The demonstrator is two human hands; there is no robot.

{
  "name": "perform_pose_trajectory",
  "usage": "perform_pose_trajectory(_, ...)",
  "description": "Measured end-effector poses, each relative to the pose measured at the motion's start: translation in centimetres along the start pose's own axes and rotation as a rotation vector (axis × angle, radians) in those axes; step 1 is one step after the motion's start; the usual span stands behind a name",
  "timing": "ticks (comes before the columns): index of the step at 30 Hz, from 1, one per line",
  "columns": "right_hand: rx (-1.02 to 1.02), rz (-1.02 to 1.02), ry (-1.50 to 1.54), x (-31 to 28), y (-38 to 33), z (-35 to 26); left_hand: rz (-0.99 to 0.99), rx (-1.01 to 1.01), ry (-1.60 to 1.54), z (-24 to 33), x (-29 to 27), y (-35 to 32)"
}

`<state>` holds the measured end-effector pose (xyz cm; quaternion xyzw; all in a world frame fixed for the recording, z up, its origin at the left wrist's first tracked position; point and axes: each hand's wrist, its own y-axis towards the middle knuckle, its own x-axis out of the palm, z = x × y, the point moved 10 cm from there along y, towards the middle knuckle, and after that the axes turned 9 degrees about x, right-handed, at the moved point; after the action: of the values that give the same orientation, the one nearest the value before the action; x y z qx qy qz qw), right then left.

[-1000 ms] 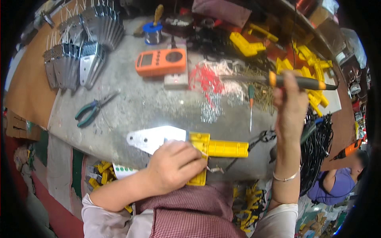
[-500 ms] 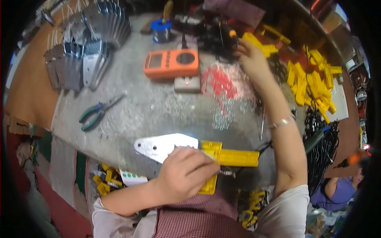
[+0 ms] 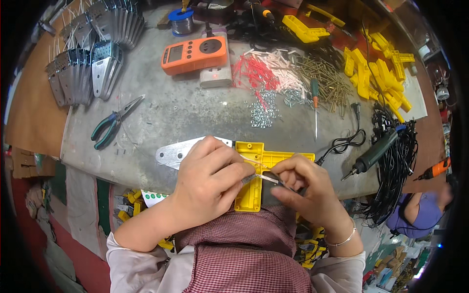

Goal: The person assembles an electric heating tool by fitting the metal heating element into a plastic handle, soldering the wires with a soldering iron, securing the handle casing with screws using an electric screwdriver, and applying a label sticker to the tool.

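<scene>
A yellow plastic housing (image 3: 249,195) lies at the table's near edge, its open, ribbed side up. From its left side sticks a flat silver metal plate (image 3: 171,154) with holes. My left hand (image 3: 207,180) is closed over the join, its thumb and fingers pinching thin pale wires with a silvery sleeve (image 3: 266,179). Opposite it, my right hand (image 3: 310,188) is closed on the other side of these wires, fingertips pinched together. Something dark shows beneath the right fingers; its kind is hidden. The two hands' fingertips are a short gap apart above the housing.
Pliers (image 3: 111,124) lie left; metal plates (image 3: 105,71) stand behind them. An orange meter (image 3: 195,54), solder spool (image 3: 181,23), red and white sleeves (image 3: 256,73), screws (image 3: 325,73) and a screwdriver (image 3: 315,100) lie beyond. At right are a soldering iron (image 3: 376,155), black cables (image 3: 398,176) and yellow housings (image 3: 373,75).
My right hand has come back from the far side of the table to the yellow housing and closed beside my left hand. The screwdriver and screws are now uncovered.
</scene>
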<state>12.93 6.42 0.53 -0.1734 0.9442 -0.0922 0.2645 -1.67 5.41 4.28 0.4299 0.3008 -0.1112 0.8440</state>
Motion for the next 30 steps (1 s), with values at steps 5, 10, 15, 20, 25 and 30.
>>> perform_pose_trajectory(5, -0.121, 0.053, 0.009, -1.2, 0.5, -0.5, 0.026, 0.002, 0.013, 0.6, 0.2, -0.4)
perform_pose_trajectory(10, 0.021, -0.039, 0.027, 0.1, 1.1, 0.4, 0.013, 0.028, -0.025, 0.4, 0.2, -0.9)
perform_pose_trajectory(15, 0.030, -0.124, -0.068, 0.9, 0.6, 0.0, 0.012, 0.011, -0.146, -0.9, -0.9, 0.2)
perform_pose_trajectory(20, 0.220, -0.025, 0.437, -1.6, -0.7, 2.8, -0.131, -0.130, -0.210, -2.6, 1.6, 0.4)
perform_pose_trajectory(25, 0.182, -0.090, 0.449, 0.5, 0.4, 1.6, -0.211, -0.098, -0.224, -2.0, 2.6, -0.1)
perform_pose_trajectory(30, -0.056, 0.046, -0.094, -0.9, -0.7, 0.3, -0.138, -0.181, -0.325, -2.8, 2.0, -0.2)
